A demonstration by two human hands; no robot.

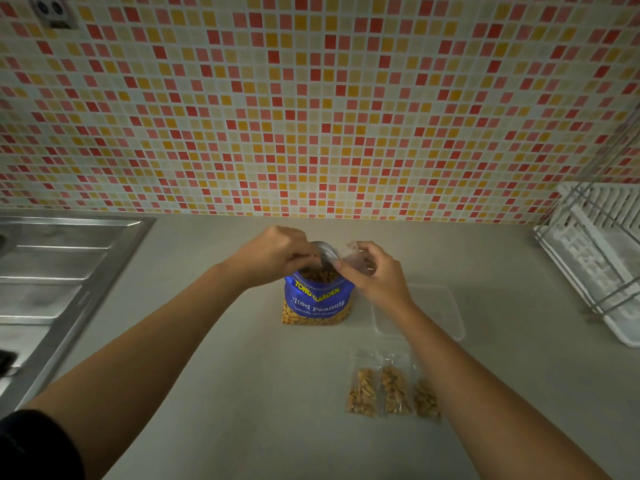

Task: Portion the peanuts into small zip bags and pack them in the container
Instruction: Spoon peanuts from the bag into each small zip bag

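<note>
A blue salted-peanuts bag [317, 301] stands open at the middle of the counter, peanuts showing at its mouth. My left hand [273, 256] is at that mouth, fingers closed; whether it holds peanuts or the bag's rim I cannot tell. My right hand [375, 275] pinches a small clear zip bag [351, 256] just right of the opening. A clear plastic container [436, 311] sits right of the big bag, partly behind my right forearm. Three small zip bags with peanuts [393, 391] lie side by side in front of it.
A steel sink and drainboard [52, 271] fill the left side. A white dish rack [599, 265] stands at the far right. The tiled wall [311, 116] rises behind the grey counter [242, 393].
</note>
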